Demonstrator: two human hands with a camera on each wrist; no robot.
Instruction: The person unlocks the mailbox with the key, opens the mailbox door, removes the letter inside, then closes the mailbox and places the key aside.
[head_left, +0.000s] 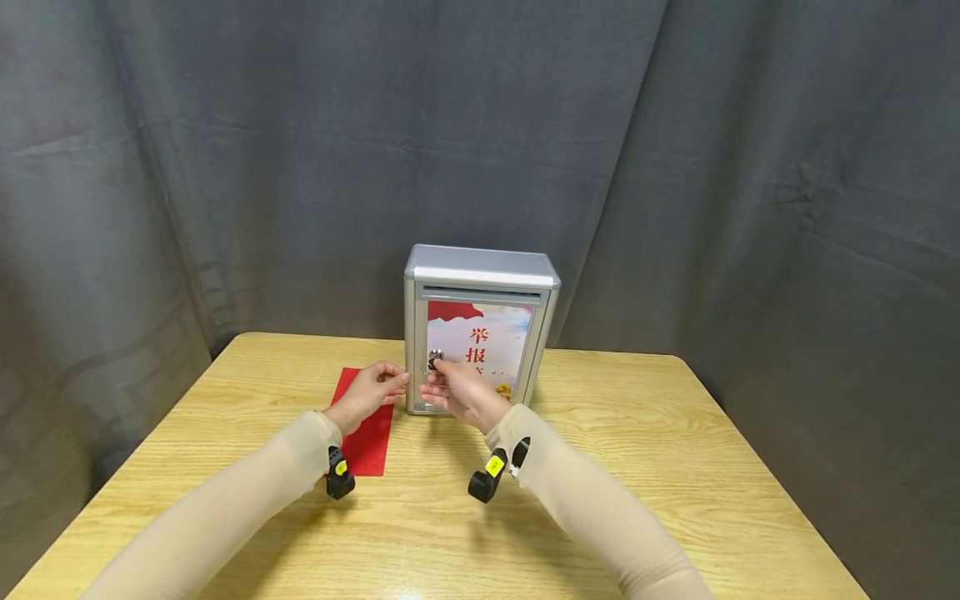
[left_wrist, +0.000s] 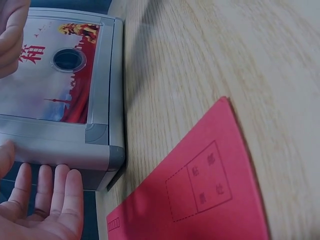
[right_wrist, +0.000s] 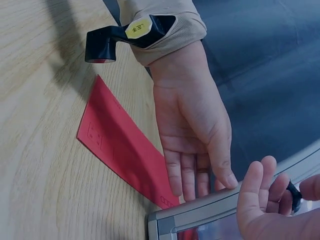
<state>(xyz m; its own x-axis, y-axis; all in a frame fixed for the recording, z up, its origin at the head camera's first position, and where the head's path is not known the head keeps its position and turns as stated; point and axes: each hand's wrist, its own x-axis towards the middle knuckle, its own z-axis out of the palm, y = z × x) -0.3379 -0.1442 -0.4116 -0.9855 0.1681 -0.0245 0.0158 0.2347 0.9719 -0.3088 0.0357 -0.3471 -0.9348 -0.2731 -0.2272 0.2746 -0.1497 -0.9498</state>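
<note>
A silver metal box (head_left: 480,260) with a slot near its top and a printed front panel stands upright on the table. My right hand (head_left: 467,394) is at the lock on the left of the panel. Its thumb and index finger pinch a black-headed key (right_wrist: 295,196) there; the key's blade is hidden. My left hand (head_left: 371,393) is beside the box's left edge, its fingers (left_wrist: 59,192) nearly straight along the side wall and the thumb near the front frame. Below the left wrist lies a red envelope (left_wrist: 205,185) with printed boxes, flat on the table.
The wooden table (head_left: 637,467) extends on both sides of the box and in front of it. Grey curtains (head_left: 360,167) hang behind and at the sides. A black wrist mount (head_left: 488,476) sticks out below each sleeve.
</note>
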